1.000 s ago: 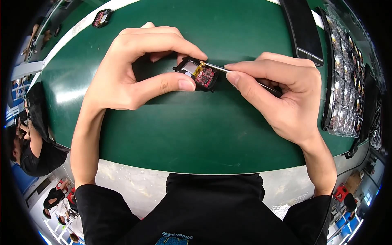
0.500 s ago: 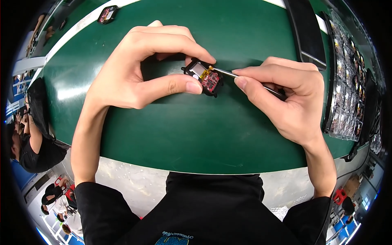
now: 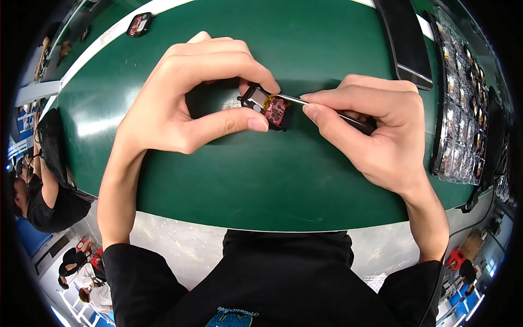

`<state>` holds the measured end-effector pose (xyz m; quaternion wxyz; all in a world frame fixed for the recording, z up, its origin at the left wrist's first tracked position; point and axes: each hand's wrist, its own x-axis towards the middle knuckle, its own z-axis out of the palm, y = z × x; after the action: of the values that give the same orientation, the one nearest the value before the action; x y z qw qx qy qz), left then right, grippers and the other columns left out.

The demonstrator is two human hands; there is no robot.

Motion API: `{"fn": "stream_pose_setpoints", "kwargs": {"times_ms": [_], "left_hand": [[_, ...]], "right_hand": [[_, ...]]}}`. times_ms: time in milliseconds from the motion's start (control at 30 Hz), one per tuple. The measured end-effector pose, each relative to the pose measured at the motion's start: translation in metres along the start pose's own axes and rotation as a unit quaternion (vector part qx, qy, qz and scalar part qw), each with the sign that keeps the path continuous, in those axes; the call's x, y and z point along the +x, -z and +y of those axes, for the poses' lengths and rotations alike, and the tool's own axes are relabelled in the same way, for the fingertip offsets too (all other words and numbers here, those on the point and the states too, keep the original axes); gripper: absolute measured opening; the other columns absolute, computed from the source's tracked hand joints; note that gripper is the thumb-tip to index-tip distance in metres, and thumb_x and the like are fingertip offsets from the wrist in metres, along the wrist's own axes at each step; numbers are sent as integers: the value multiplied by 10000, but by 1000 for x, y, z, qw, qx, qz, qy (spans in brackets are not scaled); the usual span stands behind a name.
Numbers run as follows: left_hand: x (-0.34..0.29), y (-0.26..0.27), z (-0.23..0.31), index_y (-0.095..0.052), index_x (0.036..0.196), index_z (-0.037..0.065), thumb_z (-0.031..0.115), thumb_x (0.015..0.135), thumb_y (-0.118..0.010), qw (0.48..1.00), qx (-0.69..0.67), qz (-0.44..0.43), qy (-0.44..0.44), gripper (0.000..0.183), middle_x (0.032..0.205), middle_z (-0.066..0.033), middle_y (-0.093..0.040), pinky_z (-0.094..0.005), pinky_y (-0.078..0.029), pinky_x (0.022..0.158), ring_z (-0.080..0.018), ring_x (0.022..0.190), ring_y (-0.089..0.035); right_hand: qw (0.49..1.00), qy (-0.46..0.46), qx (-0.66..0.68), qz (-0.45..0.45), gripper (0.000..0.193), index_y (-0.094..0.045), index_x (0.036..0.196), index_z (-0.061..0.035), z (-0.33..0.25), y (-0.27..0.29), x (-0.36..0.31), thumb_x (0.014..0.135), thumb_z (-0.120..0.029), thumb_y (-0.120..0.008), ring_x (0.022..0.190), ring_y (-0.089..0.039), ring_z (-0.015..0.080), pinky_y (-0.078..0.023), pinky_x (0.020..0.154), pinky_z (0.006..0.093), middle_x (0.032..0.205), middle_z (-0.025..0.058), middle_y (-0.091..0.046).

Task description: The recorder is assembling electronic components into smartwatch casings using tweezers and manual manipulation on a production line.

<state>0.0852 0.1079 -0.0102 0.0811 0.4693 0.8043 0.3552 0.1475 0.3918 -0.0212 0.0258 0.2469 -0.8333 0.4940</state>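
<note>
My left hand (image 3: 180, 101) pinches a small open device case (image 3: 247, 102), black and watch-like, between thumb and forefinger just over the green tabletop. Inside it sit a red circuit board (image 3: 276, 113), a silver rectangular part (image 3: 259, 97) and a strip of yellow film. My right hand (image 3: 381, 125) grips a slim pointed tool (image 3: 293, 99) like a pen. Its metal tip meets the upper edge of the case, beside the yellow film and my left fingertip. The tool's dark rear part runs under my right fingers; whether it has one prong or two is unclear.
Another open black case (image 3: 139, 24) lies at the table's far left. A long black tray-like object (image 3: 406, 43) with a silver strip stands at the far right. Beyond it is a rack of clear-wrapped parts (image 3: 462, 109). A person (image 3: 52, 191) sits to the left.
The device case has tilted and shifted slightly left in my left hand. My right hand and the tool have also moved a little left, with the tip staying at the case's upper edge.
</note>
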Motion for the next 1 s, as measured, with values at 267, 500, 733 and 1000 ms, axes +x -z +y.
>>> {"fn": "stream_pose_setpoints", "kwargs": {"times_ms": [267, 500, 733, 1000], "left_hand": [[0, 0, 1, -814, 1092, -3, 328, 757, -953, 1000, 7, 5, 0, 491, 994, -95, -803, -364, -417, 835, -234, 884, -697], [-1, -2, 0, -817, 1116, 7, 297, 724, -967, 1000, -7, 1, 8, 510, 999, -95, -807, -354, -401, 823, -224, 878, -689], [-1, -2, 2, -823, 1139, 24, 255, 719, -975, 1000, -14, 18, 8, 503, 973, -75, -797, -344, -382, 798, -204, 850, -668], [-1, -3, 0, -826, 1155, 32, 231, 724, -979, 999, -24, 34, -8, 498, 949, -60, -787, -339, -373, 780, -187, 815, -645]], "right_hand": [[1000, 0, 5, 3, 120, -866, 1002, 14, 2, 2, -1, 887, 25, -834, 554, -547, 64, -351, 516, 257, 669, 40, -669], [1000, 9, 2, 10, 124, -857, 992, 19, 0, 0, -3, 876, 45, -824, 553, -561, 71, -357, 513, 260, 676, 44, -675], [999, 30, -6, 23, 142, -858, 1006, 20, 2, -1, -4, 872, 53, -825, 550, -567, 80, -361, 509, 265, 674, 55, -671], [994, 91, -47, 35, 163, -851, 1009, 26, 3, -6, -4, 854, 68, -823, 533, -567, 117, -385, 494, 287, 658, 55, -639]]}}
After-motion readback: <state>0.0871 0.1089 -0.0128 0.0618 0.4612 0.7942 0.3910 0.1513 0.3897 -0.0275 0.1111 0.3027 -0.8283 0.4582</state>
